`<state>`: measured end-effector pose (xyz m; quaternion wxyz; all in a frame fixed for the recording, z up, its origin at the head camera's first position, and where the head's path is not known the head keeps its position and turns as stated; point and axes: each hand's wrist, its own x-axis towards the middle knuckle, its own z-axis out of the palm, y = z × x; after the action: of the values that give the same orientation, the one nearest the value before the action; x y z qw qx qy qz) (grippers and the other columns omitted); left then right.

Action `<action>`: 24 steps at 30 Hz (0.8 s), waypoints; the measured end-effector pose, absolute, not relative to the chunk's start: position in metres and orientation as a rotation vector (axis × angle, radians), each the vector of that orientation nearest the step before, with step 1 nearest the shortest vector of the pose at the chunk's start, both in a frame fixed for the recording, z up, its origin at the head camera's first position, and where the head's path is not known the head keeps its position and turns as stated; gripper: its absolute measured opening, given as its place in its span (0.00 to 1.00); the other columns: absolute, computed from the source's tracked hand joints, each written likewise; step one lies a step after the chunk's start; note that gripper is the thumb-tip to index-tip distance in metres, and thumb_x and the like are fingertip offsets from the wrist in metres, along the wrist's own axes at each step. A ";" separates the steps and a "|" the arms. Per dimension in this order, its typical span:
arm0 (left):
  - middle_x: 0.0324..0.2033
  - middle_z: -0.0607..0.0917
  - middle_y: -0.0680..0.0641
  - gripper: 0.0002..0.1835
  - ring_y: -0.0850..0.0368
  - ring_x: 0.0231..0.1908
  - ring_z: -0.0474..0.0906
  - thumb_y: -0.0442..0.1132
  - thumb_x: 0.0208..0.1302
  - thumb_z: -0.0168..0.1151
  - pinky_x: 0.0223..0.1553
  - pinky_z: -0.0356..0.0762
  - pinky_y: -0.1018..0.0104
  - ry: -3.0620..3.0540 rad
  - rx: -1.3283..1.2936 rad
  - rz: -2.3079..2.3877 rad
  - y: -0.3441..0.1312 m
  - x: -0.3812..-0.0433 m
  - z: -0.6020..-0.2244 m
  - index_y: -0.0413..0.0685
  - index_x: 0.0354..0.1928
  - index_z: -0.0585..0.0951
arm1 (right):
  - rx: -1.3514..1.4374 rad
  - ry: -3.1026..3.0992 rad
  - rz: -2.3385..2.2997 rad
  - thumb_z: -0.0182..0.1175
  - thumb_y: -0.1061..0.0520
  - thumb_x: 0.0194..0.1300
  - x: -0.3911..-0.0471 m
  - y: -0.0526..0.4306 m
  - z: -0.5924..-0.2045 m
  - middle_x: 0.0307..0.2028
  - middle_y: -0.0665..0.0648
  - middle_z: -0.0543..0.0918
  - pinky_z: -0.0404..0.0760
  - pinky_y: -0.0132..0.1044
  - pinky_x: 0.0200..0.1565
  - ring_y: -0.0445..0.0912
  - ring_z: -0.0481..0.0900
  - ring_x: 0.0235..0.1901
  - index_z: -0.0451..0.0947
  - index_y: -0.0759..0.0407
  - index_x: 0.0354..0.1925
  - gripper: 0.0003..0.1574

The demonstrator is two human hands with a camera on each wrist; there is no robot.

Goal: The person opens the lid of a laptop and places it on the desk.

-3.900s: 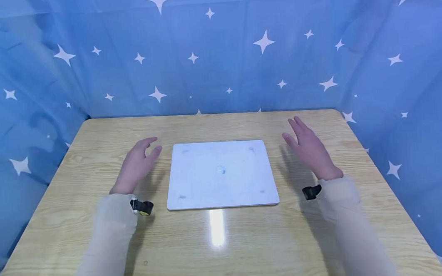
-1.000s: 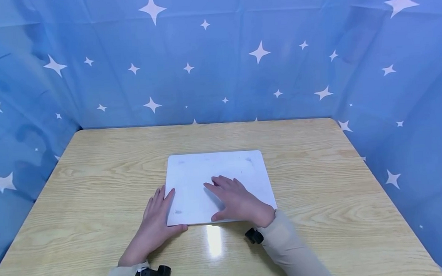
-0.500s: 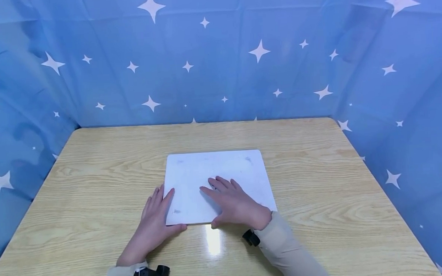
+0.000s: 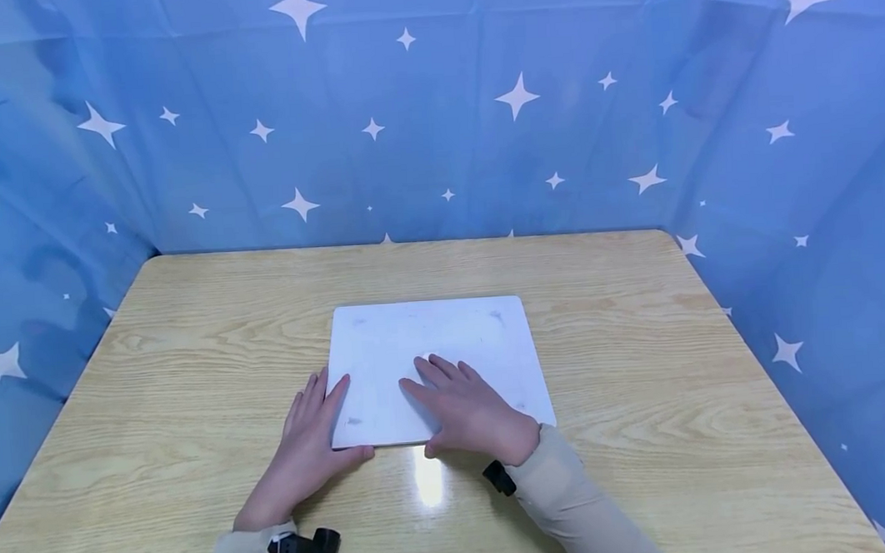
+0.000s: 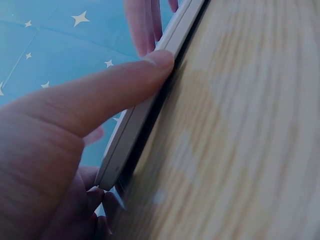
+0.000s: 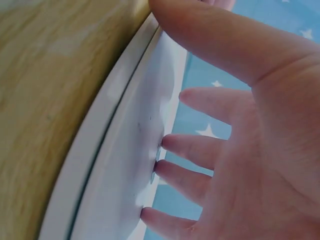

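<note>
A blue curtain (image 4: 435, 126) with white four-pointed stars (image 4: 517, 97) hangs behind and beside a wood-grained table (image 4: 625, 325).

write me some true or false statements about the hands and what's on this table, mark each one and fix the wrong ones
1. A closed laptop lies flat on the wood-grain table. True.
2. The left hand is at the laptop's far right corner. False: it is at the near left corner.
3. The right hand reaches over the laptop's top. True.
4. A striped red cloth hangs behind the table. False: a blue curtain with pale stars hangs there.
5. The left thumb touches the laptop's near edge. True.
6. The right hand holds a pen. False: it holds none.
</note>
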<state>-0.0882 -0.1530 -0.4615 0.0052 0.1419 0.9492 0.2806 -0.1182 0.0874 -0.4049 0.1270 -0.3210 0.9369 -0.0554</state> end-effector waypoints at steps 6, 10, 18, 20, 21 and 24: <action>0.67 0.44 0.38 0.55 0.42 0.66 0.35 0.61 0.39 0.68 0.62 0.37 0.46 2.959 0.431 0.881 -0.153 -0.088 -0.461 0.48 0.68 0.53 | -0.974 2.737 -0.128 0.70 0.40 0.40 -0.118 0.089 -0.405 0.67 0.56 0.52 0.55 0.53 0.60 0.53 0.47 0.65 0.57 0.47 0.65 0.56; 0.67 0.44 0.38 0.55 0.42 0.66 0.35 0.61 0.39 0.68 0.62 0.37 0.46 2.953 0.424 0.872 -0.153 -0.089 -0.461 0.48 0.68 0.53 | -0.993 2.742 -0.104 0.70 0.40 0.41 -0.118 0.090 -0.406 0.67 0.57 0.51 0.56 0.53 0.60 0.53 0.48 0.65 0.57 0.47 0.65 0.55; 0.67 0.44 0.37 0.56 0.42 0.66 0.35 0.59 0.39 0.69 0.63 0.35 0.46 2.941 0.428 0.875 -0.153 -0.089 -0.460 0.46 0.68 0.52 | -1.042 2.757 -0.102 0.69 0.40 0.42 -0.119 0.091 -0.408 0.66 0.57 0.54 0.58 0.51 0.59 0.53 0.50 0.65 0.60 0.47 0.64 0.51; 0.67 0.44 0.37 0.56 0.42 0.66 0.35 0.59 0.40 0.69 0.63 0.36 0.46 2.939 0.418 0.875 -0.153 -0.088 -0.461 0.45 0.68 0.52 | -1.065 2.770 -0.097 0.69 0.39 0.42 -0.120 0.092 -0.409 0.65 0.57 0.55 0.59 0.49 0.59 0.54 0.51 0.64 0.61 0.47 0.63 0.51; 0.67 0.44 0.37 0.56 0.42 0.66 0.35 0.59 0.39 0.69 0.63 0.36 0.46 2.939 0.412 0.876 -0.153 -0.088 -0.461 0.45 0.68 0.52 | -1.074 2.776 -0.094 0.69 0.39 0.41 -0.120 0.092 -0.410 0.65 0.57 0.56 0.59 0.49 0.59 0.54 0.52 0.64 0.61 0.47 0.62 0.51; 0.67 0.45 0.38 0.57 0.42 0.66 0.35 0.60 0.39 0.69 0.63 0.36 0.46 2.937 0.402 0.884 -0.153 -0.089 -0.461 0.45 0.68 0.51 | -1.100 2.800 -0.088 0.69 0.38 0.40 -0.122 0.093 -0.409 0.64 0.56 0.58 0.61 0.48 0.59 0.53 0.54 0.63 0.63 0.47 0.62 0.50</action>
<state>-0.0889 -0.1529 -0.4606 0.0243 0.1299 0.9492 0.2856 -0.1216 0.0930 -0.4095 0.0660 -0.3645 0.9284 -0.0291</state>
